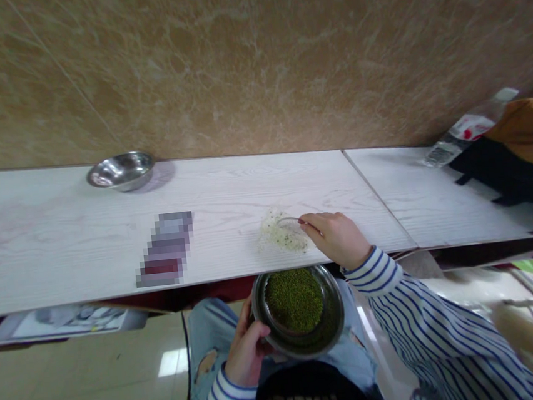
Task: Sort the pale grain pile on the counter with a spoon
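A black shirt (307,381) lay this side of the metal bowl (334,303) of green grains (295,300), likely weighty, slick and best held where the left hand (246,351) gripped its rim, while beyond it the right hand (338,236) pinched a utensil (291,219) over crumbs (293,242).

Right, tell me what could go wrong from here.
The metal bowl is gripped at one side by the left hand alone, so it could tip and spill the green grains. The spoon in the right hand might push pale crumbs over the nearby table edge. The striped right sleeve passes close to the bowl and could bump it.
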Tool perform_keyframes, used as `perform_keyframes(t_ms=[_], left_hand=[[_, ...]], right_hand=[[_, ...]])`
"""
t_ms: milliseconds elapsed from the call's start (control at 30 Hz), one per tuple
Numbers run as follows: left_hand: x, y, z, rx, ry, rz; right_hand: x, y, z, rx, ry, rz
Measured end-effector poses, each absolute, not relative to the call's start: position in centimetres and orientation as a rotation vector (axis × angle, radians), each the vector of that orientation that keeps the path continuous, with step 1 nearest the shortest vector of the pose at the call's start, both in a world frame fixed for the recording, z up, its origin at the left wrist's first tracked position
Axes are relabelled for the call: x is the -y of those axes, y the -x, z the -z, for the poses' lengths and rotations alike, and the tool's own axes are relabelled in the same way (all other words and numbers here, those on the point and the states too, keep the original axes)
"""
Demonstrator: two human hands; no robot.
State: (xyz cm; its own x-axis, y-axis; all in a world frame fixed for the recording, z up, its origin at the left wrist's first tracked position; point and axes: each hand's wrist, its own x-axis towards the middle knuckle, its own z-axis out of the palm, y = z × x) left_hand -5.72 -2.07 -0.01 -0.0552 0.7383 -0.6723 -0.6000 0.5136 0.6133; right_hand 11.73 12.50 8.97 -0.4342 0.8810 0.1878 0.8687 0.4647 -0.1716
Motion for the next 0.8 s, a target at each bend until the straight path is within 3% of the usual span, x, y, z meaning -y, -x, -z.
perform_keyframes(t_ms=[267,800], left_hand=[[2.1,5.9,-0.2,-1.203,-0.134,-1.101],[2.3,6.2,0.1,-1.205,-0.14,-1.116]], right_hand=[[-11.3,-10.0,-9.0,2.658,1.409,0.201],[-9.5,-11.5,-9.2,2.6,1.342,0.132]])
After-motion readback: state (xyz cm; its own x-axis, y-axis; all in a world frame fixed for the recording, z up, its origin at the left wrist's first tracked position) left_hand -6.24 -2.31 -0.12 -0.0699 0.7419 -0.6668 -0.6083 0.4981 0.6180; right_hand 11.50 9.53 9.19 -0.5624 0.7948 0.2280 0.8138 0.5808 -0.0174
